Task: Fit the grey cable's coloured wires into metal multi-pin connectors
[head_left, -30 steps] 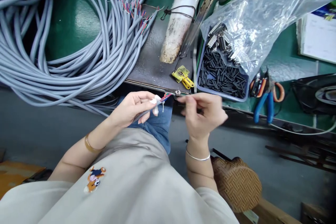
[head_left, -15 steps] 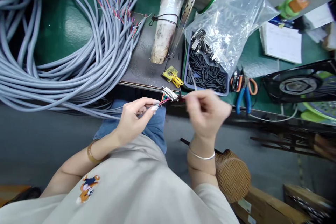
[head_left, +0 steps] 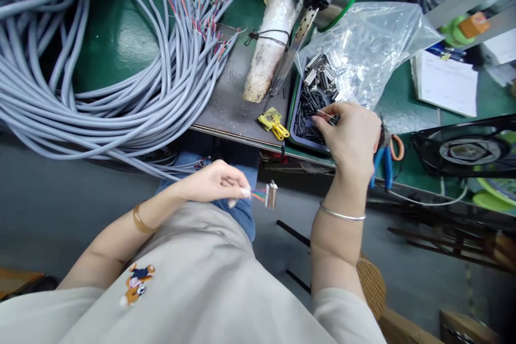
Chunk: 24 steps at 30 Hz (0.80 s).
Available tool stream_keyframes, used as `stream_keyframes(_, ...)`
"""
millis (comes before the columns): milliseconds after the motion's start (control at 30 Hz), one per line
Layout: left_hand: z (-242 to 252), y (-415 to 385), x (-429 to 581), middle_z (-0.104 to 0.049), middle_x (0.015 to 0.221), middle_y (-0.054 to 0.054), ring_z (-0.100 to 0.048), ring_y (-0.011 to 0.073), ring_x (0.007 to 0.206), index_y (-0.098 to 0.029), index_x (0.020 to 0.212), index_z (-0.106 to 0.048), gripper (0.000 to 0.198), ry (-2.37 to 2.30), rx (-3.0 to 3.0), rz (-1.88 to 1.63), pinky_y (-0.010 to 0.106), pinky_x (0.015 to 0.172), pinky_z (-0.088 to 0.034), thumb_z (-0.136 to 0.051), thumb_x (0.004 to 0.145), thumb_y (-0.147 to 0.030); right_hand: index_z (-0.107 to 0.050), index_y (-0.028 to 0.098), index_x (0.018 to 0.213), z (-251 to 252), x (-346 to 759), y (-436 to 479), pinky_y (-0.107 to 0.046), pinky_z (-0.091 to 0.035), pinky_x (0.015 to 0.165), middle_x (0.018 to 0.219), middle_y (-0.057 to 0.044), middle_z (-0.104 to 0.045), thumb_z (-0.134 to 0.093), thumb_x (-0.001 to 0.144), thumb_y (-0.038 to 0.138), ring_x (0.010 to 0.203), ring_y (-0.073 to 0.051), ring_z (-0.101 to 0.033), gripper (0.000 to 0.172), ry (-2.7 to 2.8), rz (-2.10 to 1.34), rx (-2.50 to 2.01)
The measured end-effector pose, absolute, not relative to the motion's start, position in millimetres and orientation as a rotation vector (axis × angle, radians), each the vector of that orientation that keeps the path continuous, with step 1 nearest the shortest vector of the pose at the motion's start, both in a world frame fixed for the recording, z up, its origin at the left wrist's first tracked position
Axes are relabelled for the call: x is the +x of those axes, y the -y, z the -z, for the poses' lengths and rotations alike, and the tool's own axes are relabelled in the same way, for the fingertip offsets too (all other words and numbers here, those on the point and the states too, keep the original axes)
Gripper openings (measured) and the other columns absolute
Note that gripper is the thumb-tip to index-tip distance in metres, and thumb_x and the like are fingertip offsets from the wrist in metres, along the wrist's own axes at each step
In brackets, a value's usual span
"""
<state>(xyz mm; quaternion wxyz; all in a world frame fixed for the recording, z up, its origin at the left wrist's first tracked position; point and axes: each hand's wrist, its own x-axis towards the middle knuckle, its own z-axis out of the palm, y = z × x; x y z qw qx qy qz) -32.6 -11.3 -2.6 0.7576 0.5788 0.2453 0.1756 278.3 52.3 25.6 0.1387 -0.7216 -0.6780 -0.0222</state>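
Observation:
My left hand (head_left: pixel 220 181) pinches a grey cable close to its end, above my lap. Coloured wires fan out past the fingertips into a metal multi-pin connector (head_left: pixel 271 195), which hangs in the air. Over the purple-grey tray (head_left: pixel 308 143), my right hand (head_left: pixel 349 131) has thumb and fingers closed on a thin silvery wire (head_left: pixel 312 98). Its fingertips are just above short black tubes (head_left: pixel 304 118), and the hand hides part of the tray. Loose metal connectors (head_left: pixel 320 72) lie at the tray's back, by a clear plastic bag (head_left: pixel 381 37).
Bundled grey cables (head_left: pixel 161 102) with stripped ends cover the left side. A soldering iron (head_left: pixel 298 32) and a wrapped white roll (head_left: pixel 268 54) stretch over the bench. Yellow snips (head_left: pixel 276 124), blue-handled pliers (head_left: pixel 382 166), a fan (head_left: pixel 467 149) and a notepad (head_left: pixel 445 83) lie around. A woven stool (head_left: pixel 371 285) stands below.
My right hand has moved from beside the connector, up and right to the tray. My left hand has lowered slightly with the cable, and the connector has turned. The view has shifted slightly.

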Motion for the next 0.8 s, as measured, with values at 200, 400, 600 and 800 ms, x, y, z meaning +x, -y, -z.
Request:
stream_keyframes(200,0.2,0.8,-39.4,-0.062,0.057,0.001,-0.052,0.0069,0.047,-0.011,0.076,-0.073,0.028,-0.878,1.032,-0.689,0.017,0.046,-0.041,-0.084,0.075,-0.036,-0.068,0.024,0.076,-29.3,284.8,-51.3,-0.036,-0.037,0.069,0.081,-0.003,-0.070,-0.075,0.082,0.025,0.070,-0.021,-0.057,0.009,2.018,0.061,-2.077)
stream_keyframes(400,-4.8,1.7,-26.3,-0.058,0.054,-0.001,-0.050,0.0060,0.047,-0.012,0.076,-0.073,0.027,-0.932,1.116,-0.733,0.016,0.047,-0.040,-0.080,0.079,-0.037,-0.063,0.023,0.076,-22.3,278.8,-48.3,-0.035,-0.038,0.070,0.079,-0.002,-0.065,-0.067,0.081,0.024,0.069,-0.019,-0.052,0.007,1.955,0.015,-1.998)
stream_keyframes(600,-8.9,-1.2,-8.4,-0.066,0.058,0.002,-0.048,0.0055,0.042,-0.012,0.077,-0.070,0.026,-0.966,1.076,-0.753,0.016,0.039,-0.036,-0.082,0.076,-0.035,-0.063,0.022,0.078,-19.0,271.5,-33.2,-0.035,-0.042,0.071,0.075,-0.002,-0.065,-0.063,0.085,0.026,0.062,-0.017,-0.051,0.008,1.710,0.181,-1.942)
stream_keyframes(800,-8.9,-2.6,1.1,-0.068,0.057,0.000,-0.046,0.0044,0.037,-0.014,0.080,-0.065,0.024,-0.998,1.038,-0.836,0.017,0.038,-0.033,-0.080,0.079,-0.033,-0.071,0.021,0.088,-30.8,238.8,-3.0,-0.028,-0.037,0.052,0.079,-0.002,-0.068,-0.067,0.089,0.033,0.055,-0.013,-0.051,0.013,1.257,0.109,-1.585)
